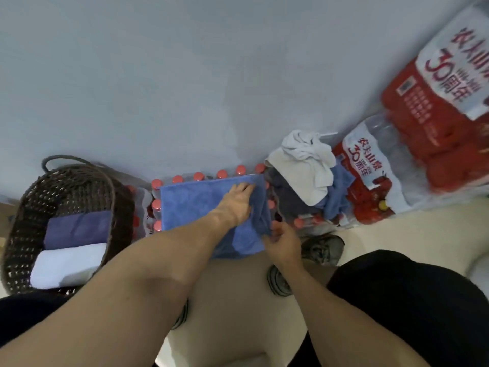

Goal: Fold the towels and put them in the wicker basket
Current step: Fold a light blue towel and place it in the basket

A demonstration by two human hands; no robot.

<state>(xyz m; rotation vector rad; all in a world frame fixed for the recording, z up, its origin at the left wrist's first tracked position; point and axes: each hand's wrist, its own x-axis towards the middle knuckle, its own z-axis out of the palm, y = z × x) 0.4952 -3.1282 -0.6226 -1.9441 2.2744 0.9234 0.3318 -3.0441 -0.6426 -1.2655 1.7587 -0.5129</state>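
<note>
At far left a dark wicker basket [66,197] stands on the floor against the wall; inside it lie two folded towels side by side, a purple towel [76,229] farther from the person and a white towel [67,264] nearer. Just right of the basket, a blue towel [190,205] is spread flat over a pack of red-capped bottles [158,207]; its right edge is bunched into a darker fold. The left hand [236,201] rests on the towel's right part, fingers straight and flat against the cloth; the right hand [281,241] pinches the towel's near right corner between thumb and curled fingers. Right of the towel, a pile of unfolded towels [312,181] in white, grey and blue sits on more bottles; farther right, wrapped red and white bottle packs [370,178] lean against the wall. A grey shoe [321,249] shows on the floor below the pile.
</note>
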